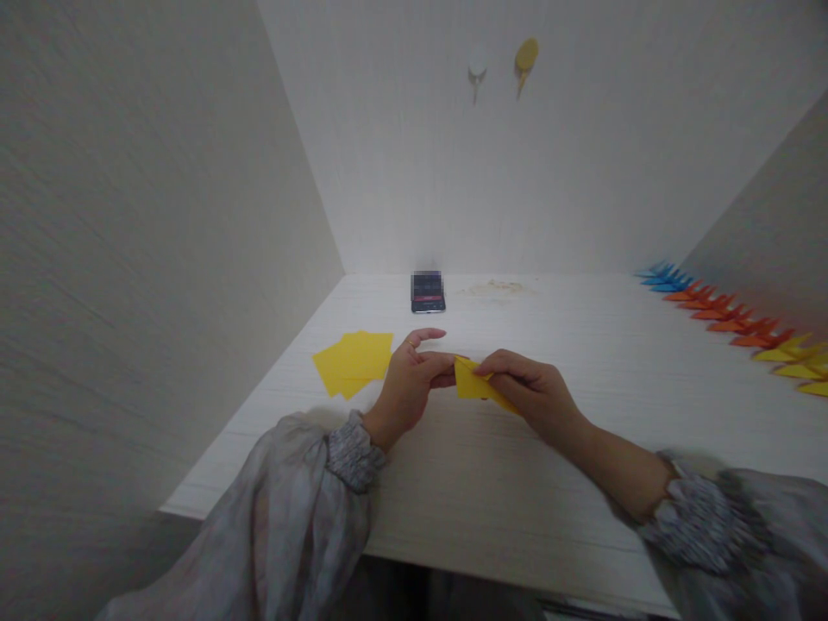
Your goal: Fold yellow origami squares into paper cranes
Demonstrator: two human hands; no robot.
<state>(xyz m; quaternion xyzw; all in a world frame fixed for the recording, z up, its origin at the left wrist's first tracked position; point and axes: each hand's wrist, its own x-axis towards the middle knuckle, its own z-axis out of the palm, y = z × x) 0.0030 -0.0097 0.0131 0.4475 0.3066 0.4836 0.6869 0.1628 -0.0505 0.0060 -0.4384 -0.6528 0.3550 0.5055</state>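
A folded yellow paper piece is held just above the white table, between both hands. My left hand pinches its left edge with thumb and fingers, the index finger lifted and a ring showing. My right hand grips its right side, fingers closed over the fold. Part of the paper is hidden under my right fingers.
A stack of flat yellow paper sheets lies left of my hands. A phone lies near the back wall. Along the right edge runs a row of folded paper shapes: blue, orange, then yellow. Walls enclose the left and back.
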